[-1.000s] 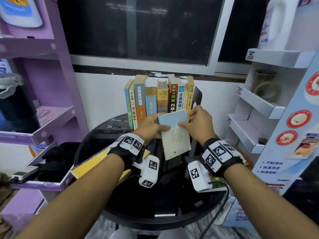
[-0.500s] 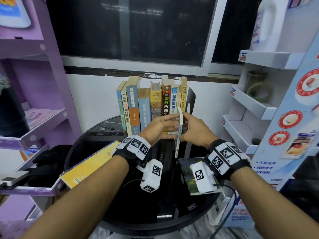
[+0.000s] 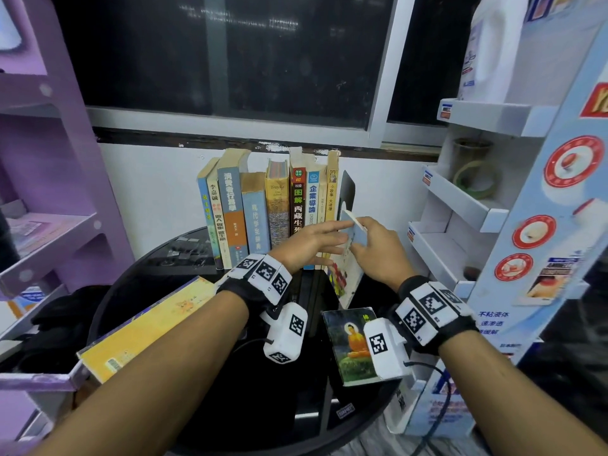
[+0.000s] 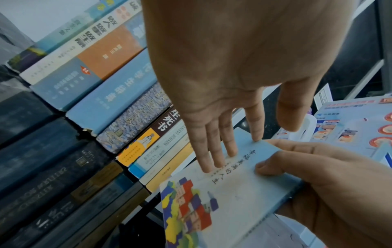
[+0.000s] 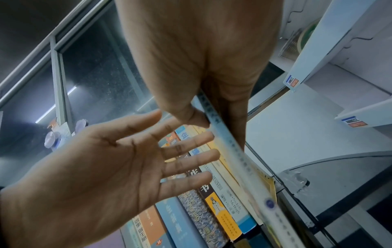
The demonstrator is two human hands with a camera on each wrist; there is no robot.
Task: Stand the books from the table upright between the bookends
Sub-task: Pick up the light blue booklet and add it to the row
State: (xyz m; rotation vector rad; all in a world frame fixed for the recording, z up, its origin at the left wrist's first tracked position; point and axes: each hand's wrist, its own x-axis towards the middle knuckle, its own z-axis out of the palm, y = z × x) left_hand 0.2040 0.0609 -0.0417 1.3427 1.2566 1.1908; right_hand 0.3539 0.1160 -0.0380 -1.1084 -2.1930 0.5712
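A row of upright books [image 3: 263, 212] stands at the back of the round black table [image 3: 230, 406], ending at a black bookend [image 3: 349, 189] on the right. My right hand [image 3: 363, 240] pinches a thin light-blue book [image 3: 348, 274] by its top corner, thumb on the cover [image 5: 197, 117]. The book leans at the row's right end, just in front of the bookend. My left hand [image 3: 325, 240] is flat, straight fingertips [image 4: 212, 159] touching the blue cover [image 4: 233, 198]. A Buddha-cover book [image 3: 350, 343] and a yellow book [image 3: 148, 327] lie flat on the table.
A purple shelf unit [image 3: 49, 225] stands close on the left, holding dark items. A white cardboard display rack [image 3: 460, 199] crowds the right side beside the bookend. A dark window [image 3: 230, 60] and a white wall are behind the row.
The thin blue book has moved back and right to the end of the row beside the bookend. My left hand has let go of its grip and now touches the cover with straight fingers.
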